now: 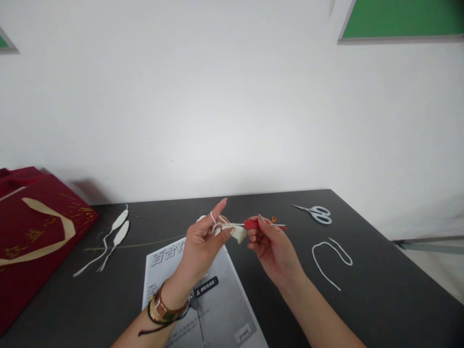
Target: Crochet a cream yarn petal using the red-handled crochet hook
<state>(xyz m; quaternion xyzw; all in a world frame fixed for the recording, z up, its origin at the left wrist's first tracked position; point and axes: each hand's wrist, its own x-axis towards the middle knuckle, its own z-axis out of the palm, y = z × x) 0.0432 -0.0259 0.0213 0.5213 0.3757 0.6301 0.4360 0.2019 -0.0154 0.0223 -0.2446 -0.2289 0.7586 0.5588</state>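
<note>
The left hand (203, 241) has a closed grip on a small white crochet piece (237, 233), forefinger raised with white yarn (213, 220) looped over it. The right hand (270, 244) pinches the red handle of a hook (253, 224), whose metal tip points into the piece; both are held above the dark bench (380, 299). Something small and orange just behind the right hand is too blurred to tell. Under the hands lies a printed sheet (221, 299). Scissors (317, 213) lie at the far right, a loose strand (329, 258) near them. Two white leaf shapes (118, 229) lie at left, beside a red bag (32, 232). The left wrist wears a watch (163, 309).
</note>
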